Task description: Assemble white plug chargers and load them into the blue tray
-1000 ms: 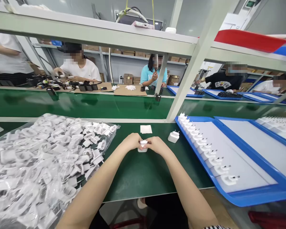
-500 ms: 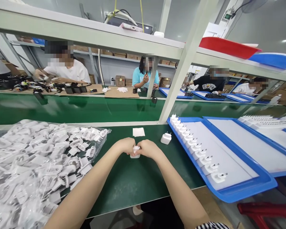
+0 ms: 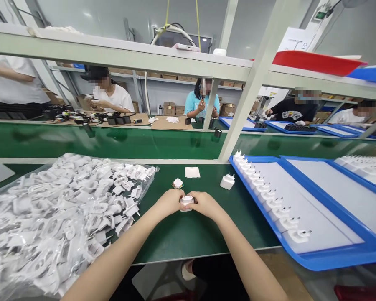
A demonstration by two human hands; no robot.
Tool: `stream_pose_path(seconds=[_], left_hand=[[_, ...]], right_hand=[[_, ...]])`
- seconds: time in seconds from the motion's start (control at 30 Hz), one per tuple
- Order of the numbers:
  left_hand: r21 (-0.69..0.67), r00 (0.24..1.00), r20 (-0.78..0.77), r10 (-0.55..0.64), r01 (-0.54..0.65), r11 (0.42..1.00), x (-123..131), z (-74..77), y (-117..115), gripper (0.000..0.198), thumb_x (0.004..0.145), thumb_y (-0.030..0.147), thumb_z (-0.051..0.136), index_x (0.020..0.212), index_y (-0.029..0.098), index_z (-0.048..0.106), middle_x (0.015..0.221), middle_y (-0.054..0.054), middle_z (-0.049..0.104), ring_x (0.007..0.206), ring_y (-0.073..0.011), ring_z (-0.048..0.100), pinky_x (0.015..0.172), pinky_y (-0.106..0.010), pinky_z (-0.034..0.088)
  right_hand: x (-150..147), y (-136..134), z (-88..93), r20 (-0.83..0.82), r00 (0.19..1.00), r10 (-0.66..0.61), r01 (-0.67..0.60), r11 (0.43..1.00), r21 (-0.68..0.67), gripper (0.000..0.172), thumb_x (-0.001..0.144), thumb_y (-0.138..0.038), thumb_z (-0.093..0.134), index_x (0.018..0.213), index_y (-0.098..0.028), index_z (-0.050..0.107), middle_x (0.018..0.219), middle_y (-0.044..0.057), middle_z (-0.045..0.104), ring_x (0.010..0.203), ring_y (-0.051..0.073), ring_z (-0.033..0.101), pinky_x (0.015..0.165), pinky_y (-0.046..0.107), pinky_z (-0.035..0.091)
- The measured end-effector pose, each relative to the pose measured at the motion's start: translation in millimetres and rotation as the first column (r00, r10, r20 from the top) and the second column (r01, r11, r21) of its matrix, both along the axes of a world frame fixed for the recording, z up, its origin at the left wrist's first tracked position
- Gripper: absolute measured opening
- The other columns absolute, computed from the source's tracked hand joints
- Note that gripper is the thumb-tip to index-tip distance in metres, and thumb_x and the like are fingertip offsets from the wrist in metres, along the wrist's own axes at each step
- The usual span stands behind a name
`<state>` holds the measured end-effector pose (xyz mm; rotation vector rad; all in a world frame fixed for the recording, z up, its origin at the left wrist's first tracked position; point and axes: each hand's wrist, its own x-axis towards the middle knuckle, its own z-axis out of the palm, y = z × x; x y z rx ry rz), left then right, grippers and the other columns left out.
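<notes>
Between my two hands, low over the green table [image 3: 163, 238], is a white plug adapter [image 3: 187, 202]. My left hand [image 3: 173, 200] grips its left side and my right hand [image 3: 203, 203] grips its right side, fingers curled round it. Just beyond them lies a small white piece with coloured bits [image 3: 177, 183]. A white square pad [image 3: 192, 172] lies behind that. To the right of my hands, one white adapter [image 3: 227, 182] stands with its two pins up. A big heap of white plastic parts [image 3: 65, 209] lies on clear plastic sheeting at the left.
A blue-rimmed tray [image 3: 319, 261] at the right holds a row of white adapters [image 3: 269, 196]. More blue trays [image 3: 347, 184] lie beyond it. A shelf post [image 3: 247, 96] rises behind the table. Several people sit or stand at the far bench.
The view has shifted left, so things sit further right in the picture. The small piece with coloured bits now shows beyond my hands. More of the adapter's top is visible between my fingers.
</notes>
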<state>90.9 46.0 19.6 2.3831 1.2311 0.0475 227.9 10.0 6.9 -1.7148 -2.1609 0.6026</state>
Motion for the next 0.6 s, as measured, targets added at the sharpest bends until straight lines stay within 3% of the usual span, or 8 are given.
stream_pose_path(seconds=[0.2,0.4,0.6], left_hand=[[-0.011,0.966,-0.257,0.016,-0.02,1.0,-5.8,6.0,7.3,0.03,0.054,0.023,0.059,0.083,0.018,0.056,0.086,-0.005,0.058,0.079,-0.021,0.054,0.06,-0.025,0.04],[-0.077,0.97,-0.207,0.126,-0.145,0.986,-29.4,-1.2,21.3,0.044,0.056,0.032,0.058,0.097,0.019,0.051,0.098,-0.003,0.054,0.089,-0.0187,0.05,0.069,-0.025,0.04],[-0.006,0.961,-0.23,0.154,-0.16,0.987,-22.5,-10.0,16.2,0.042,0.058,0.039,0.055,0.096,0.02,0.051,0.104,-0.005,0.05,0.091,-0.0203,0.048,0.07,-0.027,0.04]], right_hand=[[1.6,5.2,12.2,0.108,0.994,-0.028,0.035,0.997,-0.064,0.02,0.061,-0.028,0.056,0.08,-0.02,0.056,0.069,-0.001,0.058,0.063,0.012,0.051,0.051,0.018,0.032],[44.4,4.5,12.9,0.2,0.934,-0.296,0.308,0.951,-0.028,0.021,0.065,-0.026,0.051,0.083,-0.015,0.056,0.074,0.005,0.059,0.066,0.016,0.054,0.052,0.021,0.034],[86.8,-8.7,10.8,0.263,0.822,-0.505,0.503,0.861,0.083,0.025,0.068,-0.028,0.047,0.085,-0.011,0.053,0.083,0.012,0.054,0.076,0.021,0.052,0.061,0.026,0.035]])
